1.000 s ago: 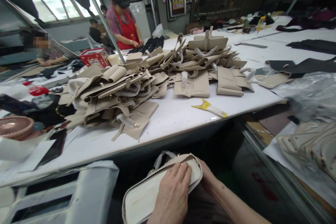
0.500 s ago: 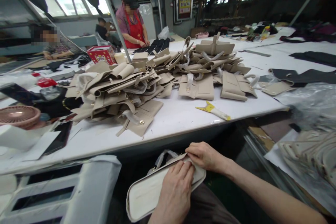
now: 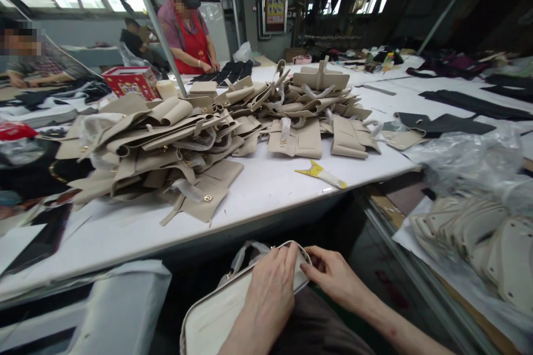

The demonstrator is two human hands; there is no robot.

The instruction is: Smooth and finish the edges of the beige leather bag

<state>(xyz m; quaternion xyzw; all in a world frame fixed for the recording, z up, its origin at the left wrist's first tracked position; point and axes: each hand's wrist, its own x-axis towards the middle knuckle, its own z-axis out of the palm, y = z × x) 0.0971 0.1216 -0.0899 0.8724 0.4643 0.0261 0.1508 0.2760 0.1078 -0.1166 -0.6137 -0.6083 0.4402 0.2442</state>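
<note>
A cream and beige bag with a long, rounded-corner end panel [image 3: 216, 310] sits low at six o'clock in the view, over the person's dark-clothed lap, its long side slanting from seven toward one o'clock. The left hand [image 3: 270, 283] lies across the panel, fingers together and only slightly bent, tips at the far rim; its thumb is hidden, so whether it grips cannot be told. The right hand [image 3: 328, 272], at the bag's two o'clock end, has thumb and fingers drawn close together on the rim, pinching it. A handle wrapped in clear plastic [image 3: 239, 260] stands along the bag's twelve o'clock side.

From the bag, a white tabletop [image 3: 266, 194] spreads out at twelve o'clock. On it, toward eleven, lies a heap of flat beige leather-like bag pieces with gold-coloured fittings [image 3: 166, 138]; at one o'clock lies a yellow and whitish fork-ended strip [image 3: 320, 173]. Near three o'clock, pale holed panels [image 3: 470, 238] overlap below crumpled clear plastic [image 3: 470, 158]. Beyond the heap, a co-worker in a red apron [image 3: 194, 39] bends over black pieces [image 3: 233, 73].
</note>
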